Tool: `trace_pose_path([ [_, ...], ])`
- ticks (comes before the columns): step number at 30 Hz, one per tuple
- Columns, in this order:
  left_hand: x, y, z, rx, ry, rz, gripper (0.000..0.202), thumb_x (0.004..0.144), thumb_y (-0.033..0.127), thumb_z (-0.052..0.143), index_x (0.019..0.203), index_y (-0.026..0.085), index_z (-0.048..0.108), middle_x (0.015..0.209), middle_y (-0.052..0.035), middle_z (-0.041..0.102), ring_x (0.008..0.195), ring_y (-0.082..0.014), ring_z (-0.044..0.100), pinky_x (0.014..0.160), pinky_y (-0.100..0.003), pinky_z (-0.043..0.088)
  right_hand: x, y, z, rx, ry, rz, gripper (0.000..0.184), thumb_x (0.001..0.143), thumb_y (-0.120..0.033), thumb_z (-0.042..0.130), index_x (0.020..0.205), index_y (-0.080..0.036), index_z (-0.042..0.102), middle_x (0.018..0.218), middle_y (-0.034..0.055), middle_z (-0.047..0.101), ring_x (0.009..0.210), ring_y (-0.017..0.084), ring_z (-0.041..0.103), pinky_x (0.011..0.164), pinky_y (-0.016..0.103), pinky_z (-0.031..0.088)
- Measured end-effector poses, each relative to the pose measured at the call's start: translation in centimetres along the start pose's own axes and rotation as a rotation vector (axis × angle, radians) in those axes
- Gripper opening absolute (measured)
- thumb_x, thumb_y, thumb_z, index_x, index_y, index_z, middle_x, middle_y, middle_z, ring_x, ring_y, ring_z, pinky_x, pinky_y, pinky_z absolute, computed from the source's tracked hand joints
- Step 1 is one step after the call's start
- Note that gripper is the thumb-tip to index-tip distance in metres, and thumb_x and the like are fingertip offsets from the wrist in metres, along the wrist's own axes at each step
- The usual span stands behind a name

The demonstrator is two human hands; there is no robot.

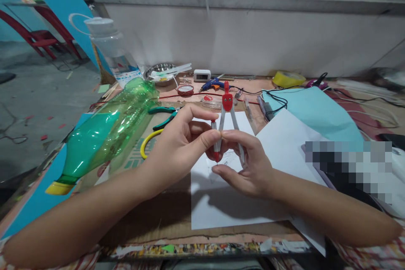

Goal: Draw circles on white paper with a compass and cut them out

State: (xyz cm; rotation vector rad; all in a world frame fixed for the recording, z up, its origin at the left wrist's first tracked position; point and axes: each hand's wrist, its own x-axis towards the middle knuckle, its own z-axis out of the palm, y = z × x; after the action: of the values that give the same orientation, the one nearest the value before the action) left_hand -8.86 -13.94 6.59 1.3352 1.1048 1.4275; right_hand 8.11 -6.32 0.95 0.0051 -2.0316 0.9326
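Observation:
Both my hands hold a drawing compass (227, 102) with a red head and silver legs, upright above a white sheet of paper (215, 211). My left hand (185, 147) pinches a small grey-and-red pencil lead holder (214, 125) on the compass's left leg between thumb and forefinger. My right hand (249, 160) grips the legs lower down, its thumb close to the red tip. The fingers partly hide both legs. Faint pencil marks show on the paper behind them. Left of my left hand lie green-handled pliers (163, 112) and a yellow ring (147, 145).
A green plastic bottle (91, 143) lies at the left beside a clear water bottle (109, 46). Behind are a metal bowl (158, 79), a blue glue gun (213, 84), yellow tape (287, 79) and loose cables. Light-blue paper (319, 112) lies at the right, on cardboard (152, 211) the white sheet.

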Motion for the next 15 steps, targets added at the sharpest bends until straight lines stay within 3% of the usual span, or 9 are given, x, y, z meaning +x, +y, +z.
trace_pose_path([
  [15, 0.02, -0.22, 0.12, -0.011, 0.004, 0.017, 0.018, 0.096, 0.023, 0.065, 0.109, 0.022, 0.052, 0.071, 0.0033, 0.071, 0.062, -0.0117, 0.069, 0.057, -0.021, 0.054, 0.03, 0.09, 0.15, 0.037, -0.001, 0.007, 0.071, 0.087, -0.013, 0.072, 0.149, -0.031, 0.040, 0.100, 0.0021, 0.059, 0.082, 0.017, 0.060, 0.079, 0.036, 0.058],
])
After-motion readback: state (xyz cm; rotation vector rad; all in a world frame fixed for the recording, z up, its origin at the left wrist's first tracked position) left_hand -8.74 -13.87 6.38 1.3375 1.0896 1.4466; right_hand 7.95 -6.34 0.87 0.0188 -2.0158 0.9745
